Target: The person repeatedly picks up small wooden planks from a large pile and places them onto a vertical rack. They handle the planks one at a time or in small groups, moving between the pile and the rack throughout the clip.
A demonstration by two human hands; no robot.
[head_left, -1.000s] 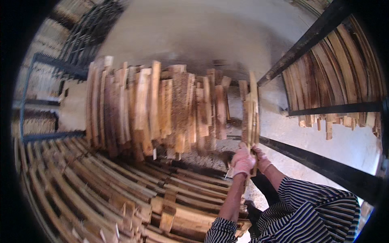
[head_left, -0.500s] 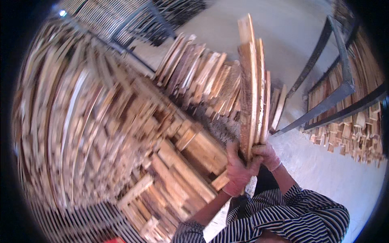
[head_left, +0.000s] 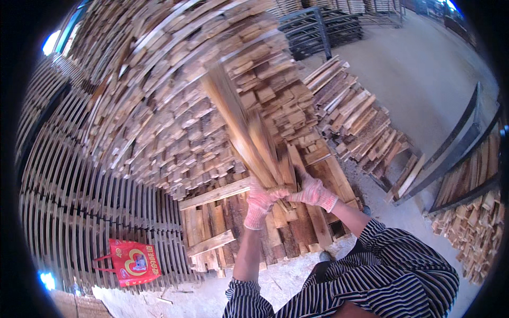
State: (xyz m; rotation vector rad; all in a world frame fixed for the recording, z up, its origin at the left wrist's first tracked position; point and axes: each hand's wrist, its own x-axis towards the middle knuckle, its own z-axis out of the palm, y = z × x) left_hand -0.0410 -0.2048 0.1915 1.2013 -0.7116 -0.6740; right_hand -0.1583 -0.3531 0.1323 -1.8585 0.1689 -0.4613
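Observation:
Several wooden boards (head_left: pixel 241 135) are bundled between my two gloved hands, slanting up and away to the left and blurred by motion. My left hand (head_left: pixel 260 202) is closed around their near end from the left. On the other side, my right hand (head_left: pixel 314 194) grips the same end, its fingers partly hidden behind the wood. Below the hands lies a low layer of flat boards (head_left: pixel 305 225), some set crosswise. Right behind it rises a tall stack of boards (head_left: pixel 175 90), which the far ends of the held boards overlap in view.
Loose boards (head_left: pixel 366 119) lie in a heap on the floor to the right. A black metal frame (head_left: pixel 450 169) stands at far right beside more stacked wood (head_left: pixel 474 230). On the left, a red bag (head_left: pixel 134 262) hangs against slatted racks (head_left: pixel 69 212).
My hands have swung the boards leftward from the right-hand heap, over the low layer. The boards have tipped from upright to slanting left. My view has turned left, bringing the red bag in.

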